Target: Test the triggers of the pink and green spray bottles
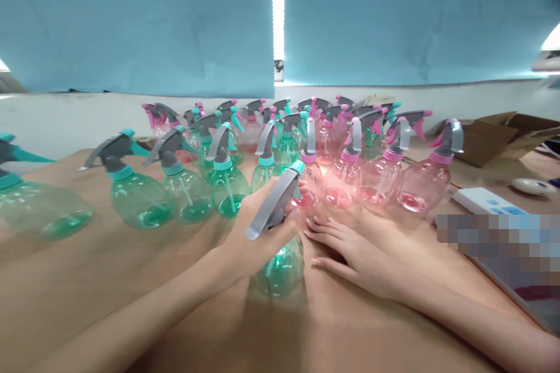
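Note:
My left hand (258, 224) is wrapped round the neck of a green spray bottle (280, 271) at the middle of the table. Its grey trigger head with a teal nozzle rises above my fingers, and the clear green body shows below them. To the right, my right hand (345, 247) lies flat with its fingers outstretched, holding nothing. Just beyond its fingertips stand pink spray bottles (343, 180) in a row. Green spray bottles (230, 186) line up on the left, beyond my left hand.
Behind the front row, several more pink and green spray bottles (286, 148) crowd the brown table (196, 326). At right are an open cardboard box (499, 140), a white computer mouse (532, 186), a white box (485, 201) and a blurred-out patch. Blue blinds (144, 23) hang behind.

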`<state>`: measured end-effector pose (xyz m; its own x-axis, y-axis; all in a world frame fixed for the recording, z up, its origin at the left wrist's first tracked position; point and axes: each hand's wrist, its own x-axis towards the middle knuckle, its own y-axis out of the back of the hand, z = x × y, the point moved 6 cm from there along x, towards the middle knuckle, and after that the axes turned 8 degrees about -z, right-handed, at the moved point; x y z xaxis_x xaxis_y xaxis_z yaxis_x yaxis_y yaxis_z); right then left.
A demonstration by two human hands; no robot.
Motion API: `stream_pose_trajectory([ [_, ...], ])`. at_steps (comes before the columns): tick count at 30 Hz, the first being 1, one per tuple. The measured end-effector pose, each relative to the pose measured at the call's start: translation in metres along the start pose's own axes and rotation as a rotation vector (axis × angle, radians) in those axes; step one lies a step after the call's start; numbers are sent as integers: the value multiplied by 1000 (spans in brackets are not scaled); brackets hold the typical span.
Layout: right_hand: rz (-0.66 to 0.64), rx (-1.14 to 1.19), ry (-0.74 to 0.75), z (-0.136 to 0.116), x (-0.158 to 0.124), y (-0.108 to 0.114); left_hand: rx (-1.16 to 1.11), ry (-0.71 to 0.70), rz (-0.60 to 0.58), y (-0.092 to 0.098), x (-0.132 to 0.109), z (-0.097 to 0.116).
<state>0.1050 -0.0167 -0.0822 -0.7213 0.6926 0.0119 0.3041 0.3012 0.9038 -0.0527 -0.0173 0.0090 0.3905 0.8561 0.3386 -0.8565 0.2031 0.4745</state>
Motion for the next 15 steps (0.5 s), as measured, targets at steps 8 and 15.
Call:
stream_pose_trajectory([
  [8, 24, 10, 21, 7, 0, -7, 7, -1, 22, -4, -3, -3],
  [15, 31, 0, 41, 1, 0, -1, 29, 11, 56, -3, -3, -1],
])
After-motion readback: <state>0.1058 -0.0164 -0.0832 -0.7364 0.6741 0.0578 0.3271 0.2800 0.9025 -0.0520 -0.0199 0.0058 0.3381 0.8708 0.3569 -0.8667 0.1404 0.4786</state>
